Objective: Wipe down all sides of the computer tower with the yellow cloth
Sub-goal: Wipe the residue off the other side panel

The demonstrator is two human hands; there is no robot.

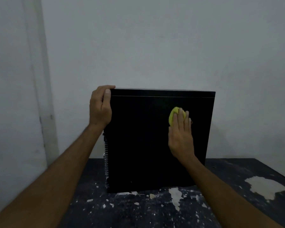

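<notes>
A black computer tower (155, 137) stands upright in the middle of the frame, on a dark bench (138, 209). Its big flat side faces the camera. The side is plain and very dark. Along its left edge, some small metal slots show, low down.

The left hand (100, 106) holds the top left corner of the tower. Its fingers curl over the top edge, and the thumb lies on the near face, just under that edge. The left arm reaches in from the lower left of the frame.

The right hand (181, 134) lies flat on the big side of the tower, in the right part of it, a bit above the middle. The fingers are straight, close together, and point up. Under the fingers is the yellow cloth (173, 116). It is bunched into a small lump and pressed against the black side. Part of it sticks out above and to the left of the fingertips. The right arm comes in from the lower right of the frame.

The bench top is dark with many pale chipped spots. One large pale patch (266, 187) sits at the right of the frame, well apart from the tower. A plain pale wall (155, 43) fills the upper part of the frame behind the tower.
</notes>
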